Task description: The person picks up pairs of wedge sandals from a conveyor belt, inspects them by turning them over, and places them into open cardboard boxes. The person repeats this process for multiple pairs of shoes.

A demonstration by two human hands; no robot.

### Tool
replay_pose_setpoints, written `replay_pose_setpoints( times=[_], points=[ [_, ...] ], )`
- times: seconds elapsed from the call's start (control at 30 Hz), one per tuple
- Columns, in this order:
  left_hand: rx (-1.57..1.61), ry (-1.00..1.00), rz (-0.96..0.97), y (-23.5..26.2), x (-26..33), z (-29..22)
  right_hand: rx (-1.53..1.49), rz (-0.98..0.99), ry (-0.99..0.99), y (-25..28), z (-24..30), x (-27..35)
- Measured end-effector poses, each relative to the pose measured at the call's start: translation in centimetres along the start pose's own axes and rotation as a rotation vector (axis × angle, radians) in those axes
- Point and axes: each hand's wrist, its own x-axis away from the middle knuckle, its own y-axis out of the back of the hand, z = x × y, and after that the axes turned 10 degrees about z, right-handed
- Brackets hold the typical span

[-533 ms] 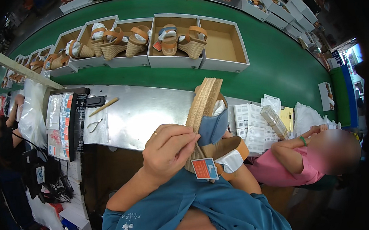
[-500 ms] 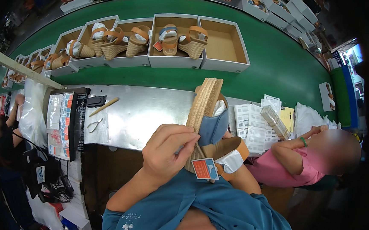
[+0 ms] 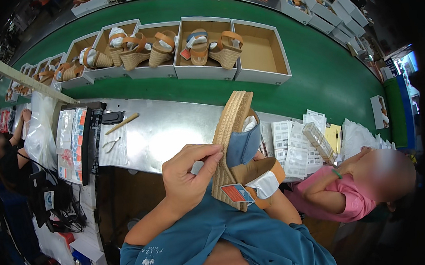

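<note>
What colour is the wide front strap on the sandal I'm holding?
The wide front strap is muted blue, best seen in the head view.

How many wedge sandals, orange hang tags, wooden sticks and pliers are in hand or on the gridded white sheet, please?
Wedge sandal, held: 1
Orange hang tag, on that sandal: 1
Wooden stick, on the sheet: 1
Pliers, on the sheet: 1
Total: 4

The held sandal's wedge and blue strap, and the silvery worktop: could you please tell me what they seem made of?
Wedge: probably braided plant fibre, matte, from its plaited texture.
Blue strap: leather or imitation, given its smooth, soft sheen; unclear which.
Worktop: likely bare metal, given its silvery, blurred glare.
</note>
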Motion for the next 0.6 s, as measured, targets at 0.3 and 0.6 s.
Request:
replay_pose_setpoints(
  times=[0.3,0.6],
  points=[
    [0.46,0.323,0.05,0.5,-0.5,-0.1,-0.088,0.037,-0.036,1.5,-0.2,-0.3],
    [0.151,0.212,0.131,0.6,-0.9,0.0,-0.076,0.079,-0.016,1.9,-0.2,-0.3]
  ],
)
